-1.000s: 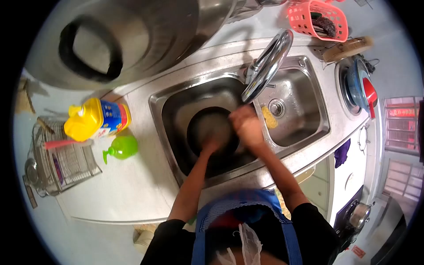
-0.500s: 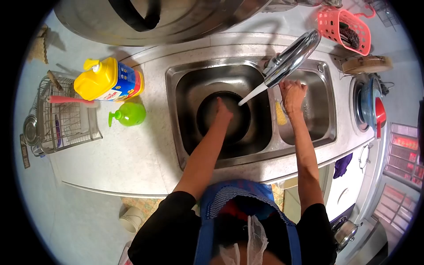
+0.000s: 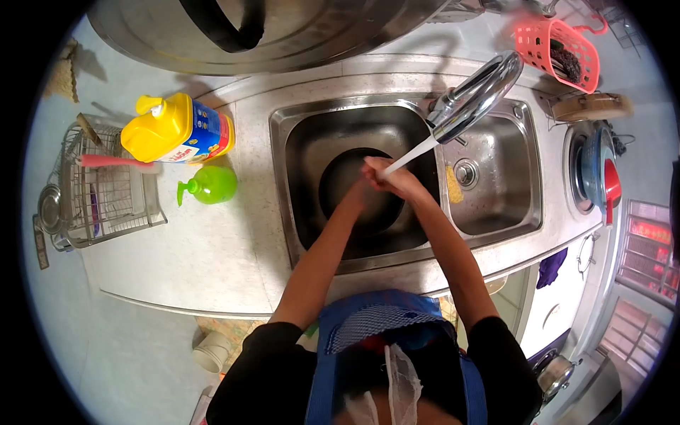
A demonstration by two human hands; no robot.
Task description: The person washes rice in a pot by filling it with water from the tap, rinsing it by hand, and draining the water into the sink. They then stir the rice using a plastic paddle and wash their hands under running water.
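Note:
Water runs from the chrome faucet [image 3: 482, 95] in a white stream into the left basin of the steel sink [image 3: 280, 163]. A round black pan [image 3: 336, 180] sits in that basin. My right hand [image 3: 397, 180] is under the stream above the pan's right side, its fingers bent in towards the left hand. My left hand [image 3: 360, 193] is blurred over the pan, close to or touching the right one; its fingers are hard to make out. Whether either hand holds anything does not show.
A yellow sponge [image 3: 454, 185] lies in the right basin. On the counter's left are a yellow bottle [image 3: 177, 131], a green pump bottle [image 3: 212, 185] and a wire rack [image 3: 113, 191]. A pink basket [image 3: 556, 53] and blue bowl [image 3: 593, 166] are at the right; a large metal vessel [image 3: 319, 35] is behind.
My right hand has moved left from the right basin into the water stream, beside my left hand. Compared with the earliest frame, water now flows and the faucet appears further right.

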